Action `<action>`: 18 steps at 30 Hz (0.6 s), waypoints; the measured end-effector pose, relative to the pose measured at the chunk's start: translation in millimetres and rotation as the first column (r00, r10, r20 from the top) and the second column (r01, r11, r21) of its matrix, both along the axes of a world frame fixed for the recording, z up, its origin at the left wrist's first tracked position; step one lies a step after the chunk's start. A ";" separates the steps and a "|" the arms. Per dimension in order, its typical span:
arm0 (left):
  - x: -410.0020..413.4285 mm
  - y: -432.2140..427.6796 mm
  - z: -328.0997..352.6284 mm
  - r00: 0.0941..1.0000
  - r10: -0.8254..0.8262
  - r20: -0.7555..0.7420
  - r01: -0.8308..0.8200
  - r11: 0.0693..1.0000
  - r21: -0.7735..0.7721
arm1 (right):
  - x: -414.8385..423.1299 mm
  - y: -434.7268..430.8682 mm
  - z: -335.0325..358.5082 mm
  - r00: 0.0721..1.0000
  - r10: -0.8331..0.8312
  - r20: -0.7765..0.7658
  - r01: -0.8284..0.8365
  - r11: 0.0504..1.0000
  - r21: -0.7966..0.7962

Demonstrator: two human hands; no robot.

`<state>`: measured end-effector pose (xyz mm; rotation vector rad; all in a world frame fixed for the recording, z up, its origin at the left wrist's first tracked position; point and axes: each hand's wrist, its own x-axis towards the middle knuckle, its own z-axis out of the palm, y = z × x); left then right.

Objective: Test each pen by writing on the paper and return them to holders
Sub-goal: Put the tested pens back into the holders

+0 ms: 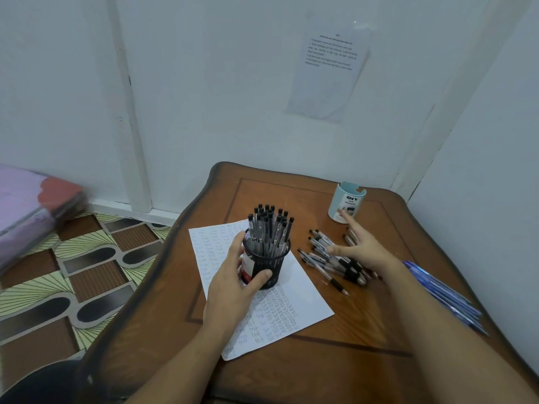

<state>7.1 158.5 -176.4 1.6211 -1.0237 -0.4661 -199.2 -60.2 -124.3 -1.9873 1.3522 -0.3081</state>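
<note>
black mesh holder (266,259) is held by left hand (233,282), and right of it the spread right hand (363,249) should probably pinch one loose pen (337,284) to test.

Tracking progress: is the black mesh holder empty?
No, the black mesh holder gripped by the left hand is packed with black-capped pens.

One bench (320,374) carries two holders: one black mesh holder (264,266) and one light blue holder (345,204). Roughly twenty black-capped pens (269,225) stand in the mesh one, too crowded for an exact count. About a dozen loose pens (326,258) lie piled, and several blue pens (443,295) lie apart. There is one written paper (294,293) and one printed wall sheet (329,65).
</note>
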 end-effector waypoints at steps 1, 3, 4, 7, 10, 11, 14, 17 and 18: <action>-0.3 0.1 0.6 1.000 0.002 -0.003 -0.002 1.000 0.000 | -2.6 -5.6 -4.5 0.997 0.013 -0.070 -0.011 0.999 0.032; -1.3 0.1 1.3 1.000 0.004 -0.011 -0.004 1.000 -0.001 | -2.4 -7.8 -6.9 0.992 0.049 -0.112 -0.036 0.992 0.118; -1.9 0.3 1.8 1.000 0.004 -0.015 -0.005 1.000 -0.002 | -1.3 -8.5 -8.1 0.993 0.060 -0.101 -0.045 0.989 0.143; -2.5 1.0 3.0 1.000 0.008 -0.022 -0.008 1.000 -0.002 | 2.4 -9.0 -12.1 0.994 0.073 -0.085 -0.059 0.987 0.150; -2.9 2.0 4.7 1.000 0.009 -0.025 -0.009 1.000 0.003 | 9.5 -5.0 -14.6 0.988 0.118 -0.096 -0.106 0.987 0.117; -3.4 1.9 5.2 1.000 0.009 -0.025 -0.009 1.000 0.005 | 12.1 -1.9 -13.5 0.985 0.128 -0.117 -0.116 0.988 0.101; -4.0 1.9 5.8 1.000 0.009 -0.025 -0.008 1.000 0.013 | 14.9 5.9 -10.3 0.974 0.117 -0.194 -0.107 0.992 0.064; -4.0 2.6 6.6 1.000 0.010 -0.026 -0.009 1.000 0.018 | 15.5 9.7 -9.0 0.969 0.109 -0.221 -0.104 0.994 0.033; -3.8 2.6 6.3 1.000 0.011 -0.025 -0.010 1.000 0.019 | 16.6 10.8 -9.9 0.968 0.117 -0.222 -0.115 0.993 0.022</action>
